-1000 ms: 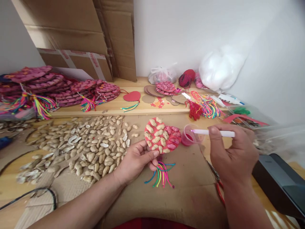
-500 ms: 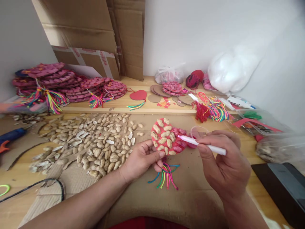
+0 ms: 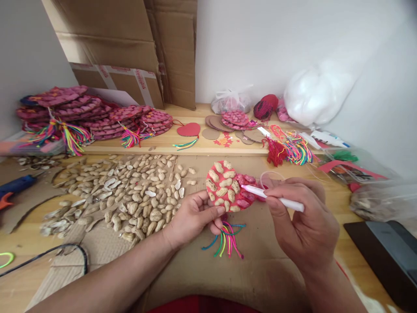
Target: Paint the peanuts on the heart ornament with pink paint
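Observation:
Pinched between thumb and fingers of my left hand (image 3: 198,215) is a red card disc (image 3: 221,177) covered with peanut shells. Shells on its right side (image 3: 246,191) are coloured pink, while the others are plain tan. My right hand (image 3: 302,217) grips a white marker (image 3: 288,203) whose pink tip points left at the shells, near the border between pink and plain ones. Whether the tip touches a shell I cannot tell. A multicoloured tassel (image 3: 226,241) hangs below the disc. Behind the marker, a clear round rim (image 3: 272,174) is partly hidden by my right hand.
Loose peanuts (image 3: 143,195) spread across cardboard on the left, beside a blue glue gun (image 3: 16,184) and black cable (image 3: 70,246). Pink decorated discs (image 3: 68,98) are stacked on the back shelf, with a red heart (image 3: 189,129) and tassels (image 3: 296,145). A dark tablet-like object (image 3: 378,256) lies right.
My right hand and the marker have shifted slightly to the left, with the tip moving toward the plain shells. My left hand and the disc are nearly still.

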`<state>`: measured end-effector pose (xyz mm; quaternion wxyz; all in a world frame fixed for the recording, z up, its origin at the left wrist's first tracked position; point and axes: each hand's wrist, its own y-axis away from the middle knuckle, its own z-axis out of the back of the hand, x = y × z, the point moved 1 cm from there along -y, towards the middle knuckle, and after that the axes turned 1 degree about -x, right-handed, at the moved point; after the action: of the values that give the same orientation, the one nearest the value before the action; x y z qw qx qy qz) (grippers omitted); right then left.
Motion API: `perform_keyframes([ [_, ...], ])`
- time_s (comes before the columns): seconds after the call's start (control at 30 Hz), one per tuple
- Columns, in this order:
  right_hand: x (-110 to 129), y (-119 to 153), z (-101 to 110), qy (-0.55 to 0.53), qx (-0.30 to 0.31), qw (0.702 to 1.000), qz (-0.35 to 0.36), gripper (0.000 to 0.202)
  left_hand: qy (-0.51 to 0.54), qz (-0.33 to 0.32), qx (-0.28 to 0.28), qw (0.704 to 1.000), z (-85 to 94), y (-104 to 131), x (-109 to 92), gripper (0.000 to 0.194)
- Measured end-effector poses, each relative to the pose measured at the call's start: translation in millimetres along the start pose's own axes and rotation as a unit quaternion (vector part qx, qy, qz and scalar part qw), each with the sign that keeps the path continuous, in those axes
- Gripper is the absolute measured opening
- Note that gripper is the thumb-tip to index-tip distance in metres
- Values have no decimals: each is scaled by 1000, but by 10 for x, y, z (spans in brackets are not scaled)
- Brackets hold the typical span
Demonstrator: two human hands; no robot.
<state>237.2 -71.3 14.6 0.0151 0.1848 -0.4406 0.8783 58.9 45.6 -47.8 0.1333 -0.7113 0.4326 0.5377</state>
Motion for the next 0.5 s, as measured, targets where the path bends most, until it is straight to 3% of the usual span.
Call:
perform_keyframes([
  [0.17, 4, 1, -26, -3, 4, 1000, 3, 11, -1, 6, 12, 1000, -2, 8, 1, 32],
  [0.37, -7, 27, -17, -35, -33, 999, -15, 17, -5, 0, 14, 1000, 7, 16, 7, 33],
  [0.5, 1, 30, -15, -35, -18, 999, -24, 15, -10, -7, 20, 1000, 19, 7, 21, 32],
])
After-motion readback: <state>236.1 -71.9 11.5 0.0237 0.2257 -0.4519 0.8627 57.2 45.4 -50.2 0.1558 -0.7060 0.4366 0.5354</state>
